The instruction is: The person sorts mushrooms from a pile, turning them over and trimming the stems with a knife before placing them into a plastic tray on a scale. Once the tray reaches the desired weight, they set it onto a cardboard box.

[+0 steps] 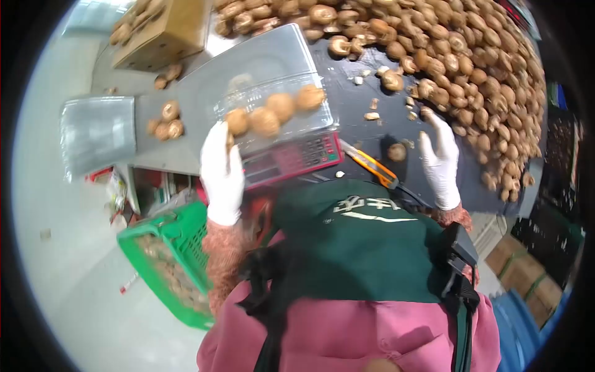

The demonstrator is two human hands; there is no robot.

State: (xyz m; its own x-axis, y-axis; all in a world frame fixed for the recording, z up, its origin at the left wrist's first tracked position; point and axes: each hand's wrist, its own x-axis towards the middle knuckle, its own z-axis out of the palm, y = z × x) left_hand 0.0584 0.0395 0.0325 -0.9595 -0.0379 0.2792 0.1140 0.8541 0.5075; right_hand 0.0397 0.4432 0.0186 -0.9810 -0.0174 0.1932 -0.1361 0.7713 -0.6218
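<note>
My left hand (pixel 222 177), in a white glove, is at the near left corner of a clear plastic tray (pixel 291 127). Its finger and thumb close at the leftmost mushroom (pixel 237 121); the exact grip is partly hidden. Several brown mushrooms (pixel 281 106) lie in a row in this tray, which rests over a red digital scale (pixel 291 158). My right hand (pixel 441 162), also white-gloved, is held over the dark table with fingers apart and nothing between them. A single mushroom (pixel 396 152) lies to its left.
A large mushroom heap (pixel 477 80) covers the back right. An orange utility knife (pixel 372 164) lies beside the scale, near cut stem pieces (pixel 372 116). At left are a few loose mushrooms (pixel 168 121), clear trays (pixel 99 130) and a cardboard box (pixel 164 37). A green crate (pixel 167 266) stands below.
</note>
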